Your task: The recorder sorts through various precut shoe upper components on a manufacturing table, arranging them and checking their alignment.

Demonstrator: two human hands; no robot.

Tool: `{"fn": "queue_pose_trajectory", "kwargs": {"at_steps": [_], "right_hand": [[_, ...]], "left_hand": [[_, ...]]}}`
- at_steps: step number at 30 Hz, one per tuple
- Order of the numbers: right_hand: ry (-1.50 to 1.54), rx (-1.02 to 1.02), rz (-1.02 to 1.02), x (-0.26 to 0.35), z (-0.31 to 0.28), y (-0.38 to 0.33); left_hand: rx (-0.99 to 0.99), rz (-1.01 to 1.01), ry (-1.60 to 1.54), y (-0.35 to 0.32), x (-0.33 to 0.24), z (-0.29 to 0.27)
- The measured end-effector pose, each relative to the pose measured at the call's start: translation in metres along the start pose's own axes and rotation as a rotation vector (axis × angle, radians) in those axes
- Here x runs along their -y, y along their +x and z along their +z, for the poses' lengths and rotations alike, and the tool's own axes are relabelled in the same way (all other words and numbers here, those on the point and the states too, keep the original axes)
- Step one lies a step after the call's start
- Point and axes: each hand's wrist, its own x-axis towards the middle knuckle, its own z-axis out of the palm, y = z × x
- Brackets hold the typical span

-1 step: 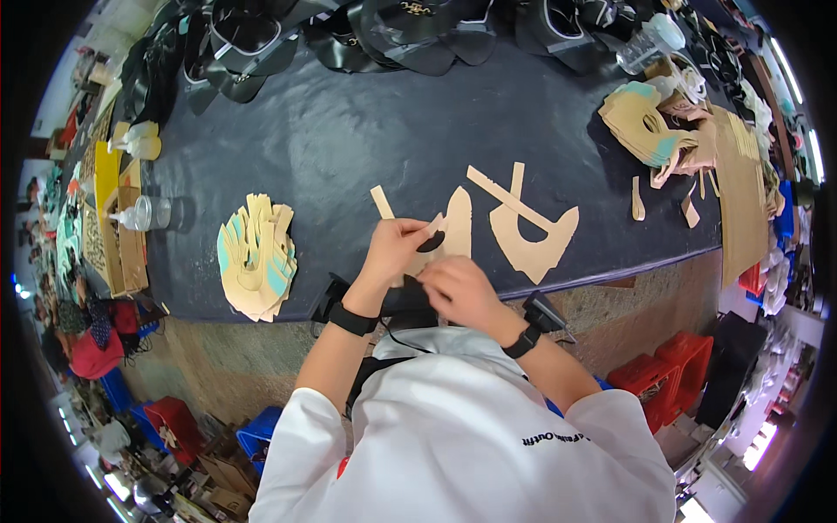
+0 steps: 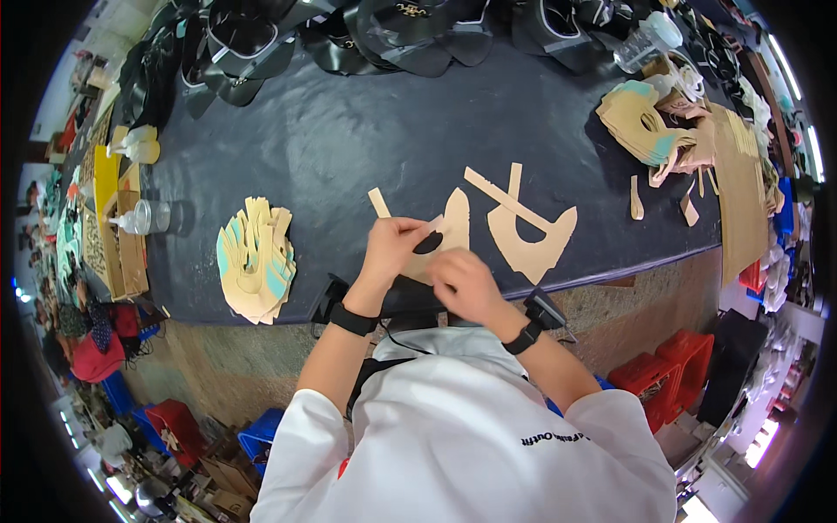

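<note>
A beige crescent-shaped cut piece (image 2: 457,218) lies on the dark table in front of me, partly covered by my hands. The thumb and fingers of my left hand (image 2: 391,248) pinch a narrow beige strip (image 2: 433,224) over its left side. Close by, at the piece's lower edge, my right hand (image 2: 469,283) has its fingers curled together; whatever they hold is hidden. Another strip (image 2: 378,202) sticks out beyond my left hand. To the right rests a second crescent piece (image 2: 534,254) with a loose strip (image 2: 506,199) lying across it.
A pile of beige pieces with turquoise patches (image 2: 255,277) sits at the left. More pieces (image 2: 641,126) are heaped at the far right, beside a cardboard sheet (image 2: 741,196). Black bag-like items (image 2: 410,35) line the back edge. Clear bottles (image 2: 148,216) stand at the left.
My right hand has shifted slightly right, away from the left hand, and its fingers are more curled. My left hand stays in place, pinching the strip.
</note>
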Motion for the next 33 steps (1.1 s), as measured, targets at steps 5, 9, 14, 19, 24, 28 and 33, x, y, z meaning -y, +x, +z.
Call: {"fn": "queue_pose_trajectory", "kwargs": {"at_steps": [5, 9, 14, 19, 24, 28, 33], "right_hand": [[-0.006, -0.195, 0.23, -0.036, -0.007, 0.012], [0.01, -0.095, 0.266, -0.051, -0.008, 0.01], [-0.022, -0.094, 0.235, -0.055, -0.002, 0.01], [-0.042, -0.131, 0.195, -0.057, 0.0, 0.009], [-0.08, -0.146, 0.171, -0.055, 0.002, 0.01], [-0.248, -0.126, 0.146, -0.045, 0.009, 0.013], [-0.656, 0.019, 0.097, -0.028, 0.011, 0.013]], "left_hand": [[-0.076, 0.103, 0.079, 0.02, 0.022, 0.001], [-0.066, 0.004, 0.123, 0.021, 0.023, 0.0], [-0.052, -0.018, 0.096, 0.028, 0.035, 0.0], [-0.043, -0.006, 0.126, 0.031, 0.035, -0.001], [-0.074, 0.004, 0.199, 0.027, 0.025, 0.001], [-0.072, 0.012, 0.237, 0.027, 0.022, 0.001], [-0.118, 0.072, 0.262, 0.03, 0.021, 0.01]]}}
